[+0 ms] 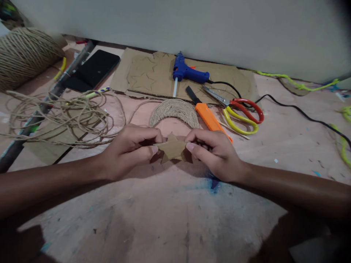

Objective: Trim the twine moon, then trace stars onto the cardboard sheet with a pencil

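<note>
A cardboard star [172,149] is pinched between left hand [131,150] and right hand [216,153]; its thin points could be creased. Twine [68,117] at ten o'clock could be snagged.

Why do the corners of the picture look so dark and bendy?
In the head view, the wide lens curves the edges and darkens the corners; the middle is bright and sharp on the cardboard star, held by the left hand and right hand.

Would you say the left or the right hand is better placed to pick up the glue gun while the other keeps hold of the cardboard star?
Probably the right hand. Both hands pinch the cardboard star, but the glue gun lies beyond and slightly right of it. The left hand sits nearer the loose twine.
</note>
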`<state>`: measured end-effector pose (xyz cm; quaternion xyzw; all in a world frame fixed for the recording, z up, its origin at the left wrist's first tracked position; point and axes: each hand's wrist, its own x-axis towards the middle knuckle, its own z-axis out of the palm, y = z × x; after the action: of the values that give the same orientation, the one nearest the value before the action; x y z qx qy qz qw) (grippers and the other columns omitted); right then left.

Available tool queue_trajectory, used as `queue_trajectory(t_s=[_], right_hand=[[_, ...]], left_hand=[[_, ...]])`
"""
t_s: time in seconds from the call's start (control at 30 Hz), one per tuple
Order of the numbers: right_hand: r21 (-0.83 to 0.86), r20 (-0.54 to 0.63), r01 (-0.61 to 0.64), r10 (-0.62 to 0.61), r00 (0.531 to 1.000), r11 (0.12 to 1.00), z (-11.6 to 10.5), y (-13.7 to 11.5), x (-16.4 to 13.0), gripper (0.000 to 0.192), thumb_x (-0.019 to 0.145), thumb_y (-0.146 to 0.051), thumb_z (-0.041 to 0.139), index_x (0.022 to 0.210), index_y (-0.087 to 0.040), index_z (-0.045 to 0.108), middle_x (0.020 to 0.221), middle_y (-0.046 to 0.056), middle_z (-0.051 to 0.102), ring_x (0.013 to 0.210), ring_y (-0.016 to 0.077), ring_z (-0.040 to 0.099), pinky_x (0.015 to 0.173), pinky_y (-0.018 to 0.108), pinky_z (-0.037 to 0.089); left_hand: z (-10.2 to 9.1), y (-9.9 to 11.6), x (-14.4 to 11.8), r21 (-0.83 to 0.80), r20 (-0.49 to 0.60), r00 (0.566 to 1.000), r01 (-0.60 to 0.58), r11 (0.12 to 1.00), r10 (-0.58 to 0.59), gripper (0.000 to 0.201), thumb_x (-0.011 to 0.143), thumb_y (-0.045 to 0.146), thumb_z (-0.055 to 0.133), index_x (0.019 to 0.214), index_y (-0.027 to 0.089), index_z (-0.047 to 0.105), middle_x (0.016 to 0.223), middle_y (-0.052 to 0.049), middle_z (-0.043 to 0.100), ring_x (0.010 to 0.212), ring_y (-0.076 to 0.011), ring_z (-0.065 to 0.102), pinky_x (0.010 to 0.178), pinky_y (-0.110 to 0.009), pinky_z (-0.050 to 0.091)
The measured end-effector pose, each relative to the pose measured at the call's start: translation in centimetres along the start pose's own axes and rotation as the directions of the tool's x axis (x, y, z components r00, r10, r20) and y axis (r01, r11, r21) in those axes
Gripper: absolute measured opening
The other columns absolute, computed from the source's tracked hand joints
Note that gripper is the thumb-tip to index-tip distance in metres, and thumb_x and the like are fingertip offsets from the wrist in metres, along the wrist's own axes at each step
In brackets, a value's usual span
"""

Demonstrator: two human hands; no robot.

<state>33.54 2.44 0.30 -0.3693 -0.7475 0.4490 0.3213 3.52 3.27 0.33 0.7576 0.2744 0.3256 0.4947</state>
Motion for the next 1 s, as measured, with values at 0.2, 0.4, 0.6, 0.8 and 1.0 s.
queue_trajectory(t_s=[0.2,0.4,0.6,0.8,1.0], right_hand=[[0.005,-0.016,0.0,0.001,1.0,1.0,0.04,0.03,-0.05,0.023,0.114,-0.027,0.067,0.092,-0.024,0.071,0.069,-0.008,0.065,0.056,0.0092,0.048,0.054,0.027,0.034],[0.012,-0.022,0.008,-0.008,1.0,1.0,-0.14,0.01,-0.17,0.024,0.116,-0.028,0.067,0.093,-0.025,0.071,0.069,-0.008,0.066,0.058,0.0101,0.052,0.057,0.029,0.037],[0.017,-0.06,0.043,-0.042,0.997,0.999,0.06,0.38,-0.28,0.024,0.119,-0.027,0.064,0.097,-0.025,0.071,0.068,-0.008,0.065,0.064,0.013,0.057,0.066,0.031,0.043],[0.001,-0.061,0.045,-0.045,0.997,0.999,0.1,0.56,-0.33,0.026,0.121,-0.027,0.063,0.096,-0.025,0.07,0.068,-0.008,0.064,0.064,0.0134,0.056,0.067,0.032,0.043],[-0.029,-0.021,0.045,-0.046,0.999,0.999,-0.21,0.29,-0.21,0.024,0.118,-0.025,0.065,0.094,-0.025,0.07,0.068,-0.008,0.063,0.06,0.012,0.053,0.062,0.031,0.04]], left_hand=[[0.03,0.28,-0.03,0.0,-0.038,0.999,-0.03,1.0,0.03,0.039,0.125,0.027,0.066,0.087,0.023,0.067,0.08,0.0,0.076,0.069,-0.0153,0.064,0.069,-0.03,0.051],[-0.04,0.32,-0.14,0.02,-0.042,0.999,-0.016,1.0,0.016,0.042,0.127,0.03,0.068,0.086,0.022,0.066,0.079,0.001,0.072,0.07,-0.0146,0.062,0.066,-0.029,0.046],[0.14,0.05,-0.13,0.011,-0.048,0.999,-0.01,1.0,0.01,0.041,0.124,0.025,0.07,0.083,0.022,0.064,0.075,0.002,0.068,0.068,-0.0135,0.06,0.065,-0.028,0.045],[0.29,0.04,-0.24,-0.027,-0.062,0.997,0.044,0.999,-0.046,0.05,0.128,0.037,0.074,0.082,0.021,0.062,0.074,0.002,0.065,0.067,-0.0123,0.055,0.062,-0.027,0.04],[0.2,0.02,-0.68,-0.095,-0.062,0.991,0.113,0.989,-0.119,0.06,0.133,0.061,0.075,0.089,0.021,0.065,0.076,0.005,0.063,0.064,-0.0115,0.055,0.064,-0.025,0.051]])
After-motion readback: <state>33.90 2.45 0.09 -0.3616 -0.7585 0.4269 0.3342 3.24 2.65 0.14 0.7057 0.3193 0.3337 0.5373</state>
